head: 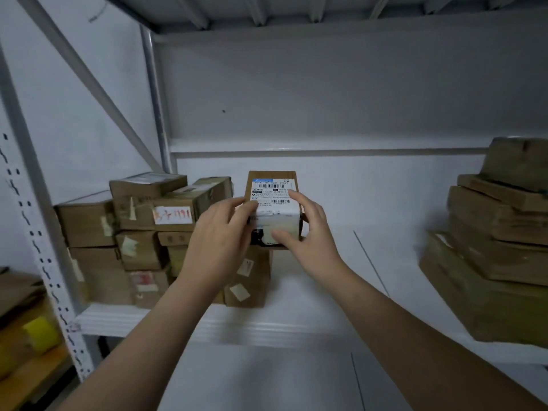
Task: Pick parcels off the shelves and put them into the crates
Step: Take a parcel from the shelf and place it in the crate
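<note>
Grip, left: the left hand (221, 232) is curling its fingers round the upper left edge of the parcel (272, 203), fingertips lying on the label.
Grip, right: the right hand (310, 232) is clasping the opposite side, fingers lying along the top right edge and thumb pressing the front face.
Parcel: a small rectangular brown cardboard box, sitting at centre frame between both hands, above a taller carton (252, 280); I cannot tell whether it is resting on that carton.
Label: a glossy white shipping label (274, 197) with barcodes is wrapping over the top and front.
Left stack: taped, scuffed cardboard boxes (133, 232) are piling up just left of the parcel; one is bearing a white sticker (173, 215) with red handwriting.
Shelf: a smooth white metal shelf (341, 277) is carrying everything.
Right stack: flat, worn cartons (498, 247) are leaning at right of frame, well apart.
Frame: a perforated grey upright (38, 232) is running down the left edge.
</note>
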